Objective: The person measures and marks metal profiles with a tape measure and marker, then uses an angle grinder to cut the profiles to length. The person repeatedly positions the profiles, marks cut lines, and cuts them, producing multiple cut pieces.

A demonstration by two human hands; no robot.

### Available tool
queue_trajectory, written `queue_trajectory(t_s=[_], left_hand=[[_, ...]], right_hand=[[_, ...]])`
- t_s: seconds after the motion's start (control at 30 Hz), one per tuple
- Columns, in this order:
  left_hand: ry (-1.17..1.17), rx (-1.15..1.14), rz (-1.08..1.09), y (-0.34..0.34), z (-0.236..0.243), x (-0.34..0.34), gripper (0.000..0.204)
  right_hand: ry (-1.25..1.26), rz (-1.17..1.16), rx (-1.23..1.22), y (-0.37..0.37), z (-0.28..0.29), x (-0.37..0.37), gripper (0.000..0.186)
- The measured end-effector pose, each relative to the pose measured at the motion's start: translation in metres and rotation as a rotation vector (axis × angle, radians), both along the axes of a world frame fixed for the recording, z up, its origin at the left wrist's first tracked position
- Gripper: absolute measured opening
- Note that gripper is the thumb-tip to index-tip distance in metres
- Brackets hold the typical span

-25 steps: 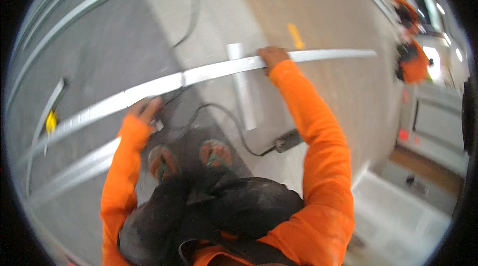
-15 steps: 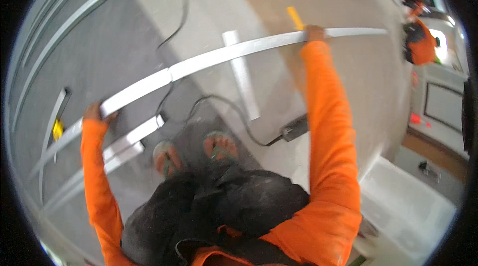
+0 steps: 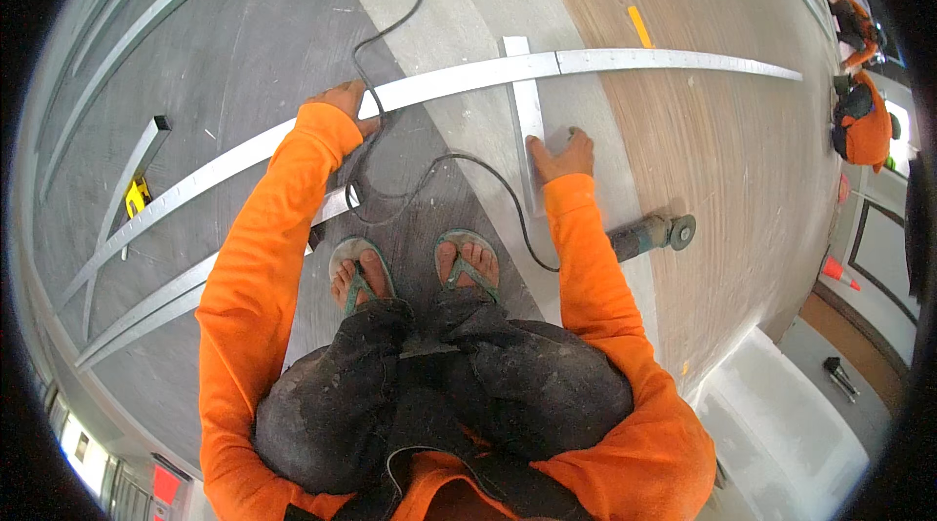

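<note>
A long, thin silver metal channel (image 3: 459, 79) lies in a curve across the floor in front of me, with a seam right of a short metal strip. My left hand (image 3: 342, 104) is closed over the channel, beside a black cord. Lower and to the right, my right hand (image 3: 563, 156) has its thumb against the edge of the short metal strip (image 3: 527, 111), its fingers spread apart from the thumb. That strip runs crosswise to the channel. Near my right forearm rests an angle grinder (image 3: 644, 236) with a round disc at its end.
The black cord (image 3: 488, 170) loops over the floor near my feet. More metal channels (image 3: 146, 28) lie at left, beside a yellow tape measure (image 3: 137, 197). A yellow stick (image 3: 639, 26) lies beyond the channel. A person in orange (image 3: 866, 126) is at far right, with a white box (image 3: 781, 414) nearer.
My right hand has let go of the long channel and come down to the short strip. My left hand has moved rightward. The channel's seam has shifted from left to right of the strip.
</note>
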State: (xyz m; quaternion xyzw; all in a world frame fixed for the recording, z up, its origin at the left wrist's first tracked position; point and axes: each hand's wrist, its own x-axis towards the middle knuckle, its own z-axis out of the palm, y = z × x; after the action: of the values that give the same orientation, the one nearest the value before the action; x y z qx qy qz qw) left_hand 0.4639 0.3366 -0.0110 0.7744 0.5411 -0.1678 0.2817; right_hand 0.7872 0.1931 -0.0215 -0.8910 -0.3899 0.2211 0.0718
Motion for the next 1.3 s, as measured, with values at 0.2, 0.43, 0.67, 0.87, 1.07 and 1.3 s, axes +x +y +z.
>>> queue_trajectory(t_s=[0.2, 0.43, 0.67, 0.87, 1.07, 1.3], left_hand=[[0.011, 0.008, -0.03, -0.01, 0.011, 0.01, 0.051], [-0.002, -0.01, -0.047, -0.026, 0.006, 0.011, 0.052], [-0.116, 0.112, -0.092, -0.034, -0.004, -0.007, 0.056], [-0.181, 0.261, -0.064, -0.03, 0.015, -0.012, 0.073], [-0.072, 0.117, -0.004, -0.025, 0.012, -0.032, 0.085], [0.171, 0.06, 0.096, -0.033, 0.01, -0.058, 0.063]], right_hand=[[0.063, 0.218, -0.099, -0.015, -0.003, -0.003, 0.063], [0.1, 0.183, 0.04, -0.021, -0.008, -0.003, 0.056], [-0.178, -0.533, 0.249, -0.1, 0.014, 0.057, 0.066], [-0.328, -1.459, 0.029, -0.158, -0.011, 0.117, 0.079], [0.35, -1.457, 0.407, -0.195, -0.067, 0.158, 0.083], [0.45, -1.501, 0.465, -0.203, -0.115, 0.182, 0.086]])
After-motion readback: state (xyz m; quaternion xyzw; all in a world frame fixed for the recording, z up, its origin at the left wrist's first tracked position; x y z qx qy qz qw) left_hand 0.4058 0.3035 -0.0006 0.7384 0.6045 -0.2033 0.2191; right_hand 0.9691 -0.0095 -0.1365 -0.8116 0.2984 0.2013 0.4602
